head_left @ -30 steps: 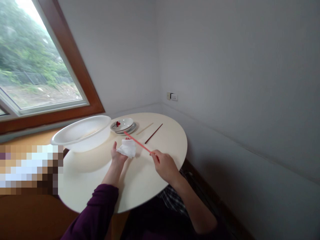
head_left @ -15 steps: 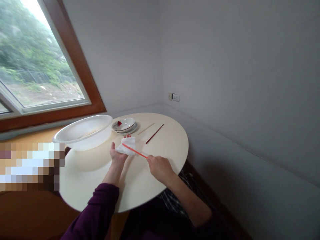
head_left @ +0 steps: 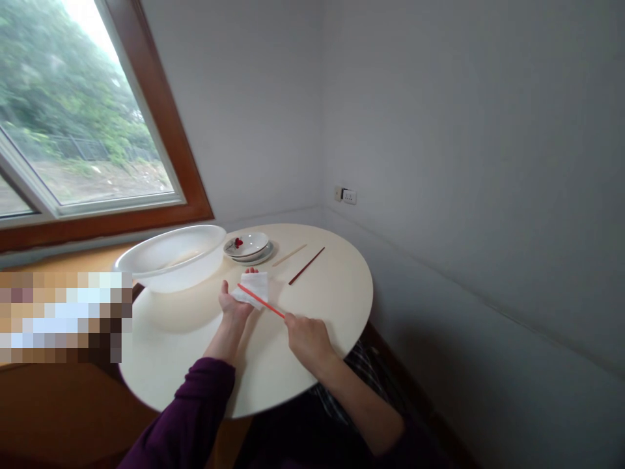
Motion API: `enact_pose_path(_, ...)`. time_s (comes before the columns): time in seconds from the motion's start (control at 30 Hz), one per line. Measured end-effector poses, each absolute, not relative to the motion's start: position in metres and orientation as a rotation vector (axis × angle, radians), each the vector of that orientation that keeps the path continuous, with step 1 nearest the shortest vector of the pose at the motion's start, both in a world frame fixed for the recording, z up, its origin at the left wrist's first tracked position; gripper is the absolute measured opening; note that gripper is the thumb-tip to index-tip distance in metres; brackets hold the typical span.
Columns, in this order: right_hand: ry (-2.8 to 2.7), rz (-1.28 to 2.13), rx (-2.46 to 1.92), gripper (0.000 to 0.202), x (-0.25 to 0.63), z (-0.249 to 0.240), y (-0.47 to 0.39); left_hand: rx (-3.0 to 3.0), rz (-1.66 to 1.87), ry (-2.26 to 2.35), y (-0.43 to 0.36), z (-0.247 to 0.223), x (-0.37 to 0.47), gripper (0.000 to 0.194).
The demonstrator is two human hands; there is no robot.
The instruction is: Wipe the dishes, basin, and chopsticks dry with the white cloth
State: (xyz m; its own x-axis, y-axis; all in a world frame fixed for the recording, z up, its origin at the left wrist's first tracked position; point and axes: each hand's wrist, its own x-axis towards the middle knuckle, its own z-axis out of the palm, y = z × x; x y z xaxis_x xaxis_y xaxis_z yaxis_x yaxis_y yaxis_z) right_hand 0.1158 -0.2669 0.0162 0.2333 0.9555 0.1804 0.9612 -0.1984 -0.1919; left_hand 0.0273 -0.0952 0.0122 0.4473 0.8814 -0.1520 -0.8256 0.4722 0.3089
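Palm upward over the table, my left hand [head_left: 237, 307] holds a folded white cloth [head_left: 254, 284] that covers its palm and part of its fingers. Fingertips show past the cloth's far edge, and the thumb stands apart on the left. My right hand [head_left: 308, 340] is closed round the near end of an orange-red chopstick [head_left: 266, 305]. The chopstick slants up and left, with its far part lying over the cloth. Beyond my hands, a dark red chopstick [head_left: 306, 266] and a pale chopstick [head_left: 290, 255] lie on the table.
A white round table [head_left: 185, 365] spans the middle. A large translucent basin [head_left: 188, 280] stands at its left edge, partly over a wooden surface. Behind my left hand are stacked white dishes [head_left: 254, 242] with a red flower. Walls and a window enclose the corner.
The view has shifted slightly, so everything sits a little farther right. My right hand and the orange-red chopstick have moved slightly down and nearer me relative to the cloth.
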Motion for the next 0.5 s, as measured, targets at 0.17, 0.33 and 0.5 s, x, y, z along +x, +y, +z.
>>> enact_pose_path(0.17, -1.845, -0.051, -2.247, 0.027, 0.113, 0.021, -0.281, 0.175, 1.093, 0.345, -0.092, 0.012, 0.024, 0.057)
enact_pose_path(0.33, -1.902, -0.041, -2.294, 0.03, 0.116, 0.024, -0.298, 0.176, 1.097, 0.359, -0.093, 0.012, 0.027, 0.055)
enact_pose_path(0.5, -1.902, 0.0, -2.268, 0.028, 0.107, 0.032, -0.288, 0.19, 1.063, 0.404, -0.099, 0.011, 0.033, 0.052)
